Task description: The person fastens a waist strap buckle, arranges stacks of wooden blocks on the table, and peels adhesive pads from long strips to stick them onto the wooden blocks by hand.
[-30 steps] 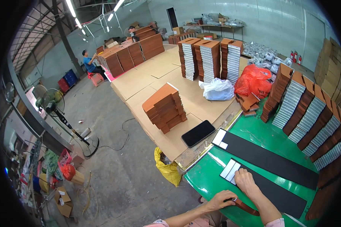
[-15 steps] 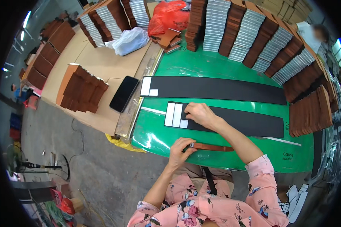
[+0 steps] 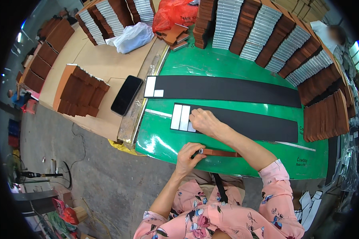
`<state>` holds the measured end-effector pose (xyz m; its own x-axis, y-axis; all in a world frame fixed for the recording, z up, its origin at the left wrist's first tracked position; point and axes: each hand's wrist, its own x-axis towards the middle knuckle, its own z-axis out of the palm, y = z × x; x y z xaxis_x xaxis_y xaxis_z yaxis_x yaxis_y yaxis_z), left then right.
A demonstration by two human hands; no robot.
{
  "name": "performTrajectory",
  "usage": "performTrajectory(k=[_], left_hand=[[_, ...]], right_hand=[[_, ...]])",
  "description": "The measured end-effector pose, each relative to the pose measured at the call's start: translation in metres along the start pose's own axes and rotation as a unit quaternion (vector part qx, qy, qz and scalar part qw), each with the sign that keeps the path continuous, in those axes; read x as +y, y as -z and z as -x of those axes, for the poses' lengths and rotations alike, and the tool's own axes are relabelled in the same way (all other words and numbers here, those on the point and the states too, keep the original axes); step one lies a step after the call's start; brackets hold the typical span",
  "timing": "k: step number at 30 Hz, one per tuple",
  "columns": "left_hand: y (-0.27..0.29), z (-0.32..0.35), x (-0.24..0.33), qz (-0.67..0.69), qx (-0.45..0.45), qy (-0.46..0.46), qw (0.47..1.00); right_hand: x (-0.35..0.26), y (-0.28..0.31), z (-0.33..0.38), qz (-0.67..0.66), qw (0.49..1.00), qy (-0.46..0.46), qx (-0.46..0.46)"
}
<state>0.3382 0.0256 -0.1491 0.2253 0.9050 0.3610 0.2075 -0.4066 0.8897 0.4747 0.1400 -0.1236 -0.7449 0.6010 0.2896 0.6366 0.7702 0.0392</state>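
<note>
since half a second earlier little had shifted: the view had settled a touch lower on the green surface [image 3: 231, 67], and both hands had stayed at the same spots. the right hand [image 3: 202, 121] lay palm down with curled fingers on the left end of the nearer black strip [image 3: 251, 125], its fingertips pressing a small white rectangular piece just beside two larger white pieces [image 3: 180, 117] already lined up at that end; whether it pinched the piece or only pressed it could not be told. the left hand [image 3: 188, 153] was closed around the left end of a narrow brown strip [image 3: 221, 152] lying flat along the near edge of the surface. beyond the nearer strip, a second, longer black strip [image 3: 235, 89] ran across the surface, with white pieces at its left end too. rows of brown and silver-edged stacks [image 3: 263, 40] stood along the far and right sides. to the left, on cardboard sheets [image 3: 103, 63], lay a black phone [image 3: 126, 95], a pile of brown pieces [image 3: 79, 92], a white plastic bag [image 3: 132, 36] and, farther back, a red bag [image 3: 174, 16].
</note>
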Motion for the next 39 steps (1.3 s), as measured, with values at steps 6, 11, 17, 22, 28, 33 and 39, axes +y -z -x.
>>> performTrajectory(k=[6, 11, 17, 22, 28, 33, 39], left_hand=[[-0.001, -0.006, 0.002, -0.011, 0.010, 0.018, 1.000], [-0.001, -0.007, 0.002, -0.010, 0.023, 0.010, 1.000], [-0.007, -0.004, 0.004, 0.006, 0.036, 0.038, 0.999], [-0.004, -0.003, 0.007, 0.020, 0.027, -0.007, 0.999], [-0.004, -0.003, 0.004, 0.033, 0.038, -0.026, 0.998], [-0.005, -0.003, 0.002, 0.045, 0.044, -0.028, 0.998], [-0.004, -0.004, 0.001, 0.044, 0.045, -0.038, 0.997]], right_hand=[[0.031, 0.029, 0.013, -0.598, 0.694, -0.400, -0.031], [0.006, 0.077, 0.072, -0.764, 0.500, -0.406, 0.012], [-0.043, 0.090, 0.108, -0.777, 0.482, -0.393, 0.098], [-0.074, 0.089, 0.099, -0.485, 0.783, -0.357, 0.157], [-0.085, 0.083, 0.089, -0.330, 0.876, -0.308, 0.168], [-0.085, 0.080, 0.086, -0.260, 0.908, -0.288, 0.160], [-0.085, 0.080, 0.084, -0.242, 0.915, -0.286, 0.152]])
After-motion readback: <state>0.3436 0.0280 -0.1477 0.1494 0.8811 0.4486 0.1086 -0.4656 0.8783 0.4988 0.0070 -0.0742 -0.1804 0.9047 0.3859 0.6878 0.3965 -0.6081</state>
